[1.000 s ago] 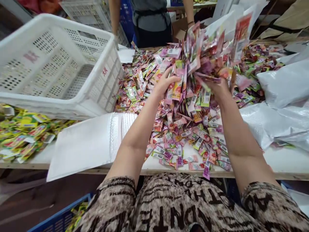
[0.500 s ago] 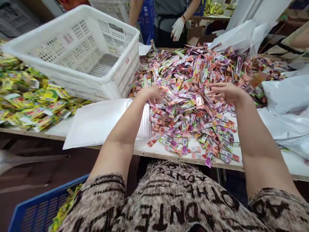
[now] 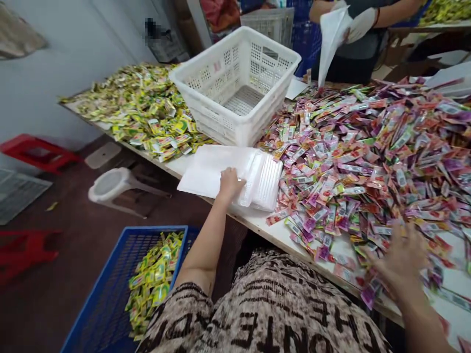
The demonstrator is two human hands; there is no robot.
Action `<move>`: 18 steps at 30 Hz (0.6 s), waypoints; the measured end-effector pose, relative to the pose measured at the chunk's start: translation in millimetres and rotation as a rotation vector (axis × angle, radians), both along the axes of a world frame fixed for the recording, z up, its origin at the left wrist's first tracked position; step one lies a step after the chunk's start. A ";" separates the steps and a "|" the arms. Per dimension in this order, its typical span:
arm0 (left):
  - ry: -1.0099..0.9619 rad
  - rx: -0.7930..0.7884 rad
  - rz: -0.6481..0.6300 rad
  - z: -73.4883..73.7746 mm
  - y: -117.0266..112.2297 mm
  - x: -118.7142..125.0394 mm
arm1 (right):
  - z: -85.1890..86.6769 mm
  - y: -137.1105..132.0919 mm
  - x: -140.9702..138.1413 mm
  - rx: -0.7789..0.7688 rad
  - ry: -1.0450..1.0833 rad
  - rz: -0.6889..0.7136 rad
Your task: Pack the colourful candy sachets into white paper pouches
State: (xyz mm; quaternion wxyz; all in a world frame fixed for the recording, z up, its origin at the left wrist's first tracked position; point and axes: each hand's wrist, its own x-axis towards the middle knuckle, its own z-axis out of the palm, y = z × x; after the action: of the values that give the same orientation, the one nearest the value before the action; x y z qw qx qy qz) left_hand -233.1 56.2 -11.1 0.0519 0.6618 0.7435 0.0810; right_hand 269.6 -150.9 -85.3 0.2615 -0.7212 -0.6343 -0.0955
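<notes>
Left hand curled on white envelopes, grip unclear; right hand splayed near pink sachets; white crate stands beyond the envelopes.

1. The left side is bounded by a plain pale grey-blue wall.
2. Below it, a dark reddish-brown floor is seen.
3. A round white plastic stool is placed near a red plastic stool.
4. A white-topped table is edged with pale wood.

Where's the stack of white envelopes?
In the head view, the stack lies near centre, under the left hand, left of the pink packets on the table.
</notes>
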 end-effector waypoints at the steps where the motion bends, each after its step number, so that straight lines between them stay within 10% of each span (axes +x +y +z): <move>1: 0.030 0.007 -0.016 -5.4 -2.0 2.9 | -6.1 -6.5 -16.8 -0.060 -0.083 0.066; 5: 0.106 0.023 -0.020 -8.0 7.4 13.9 | -20.8 -6.2 -40.7 -0.199 -0.238 0.097; 11: 0.140 -0.082 -0.132 10.6 8.3 13.2 | -25.8 37.2 14.5 -0.088 -0.189 -0.128; 18: 0.178 0.013 -0.100 6.9 1.3 2.5 | 26.2 135.3 26.2 -0.226 -0.341 0.040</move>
State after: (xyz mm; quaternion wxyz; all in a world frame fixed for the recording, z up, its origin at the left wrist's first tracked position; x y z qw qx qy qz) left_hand -230.6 57.5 -4.2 -0.0150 0.7029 0.7107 0.0240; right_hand 295.8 -15.6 -59.0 0.0697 -0.7065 -0.6904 -0.1394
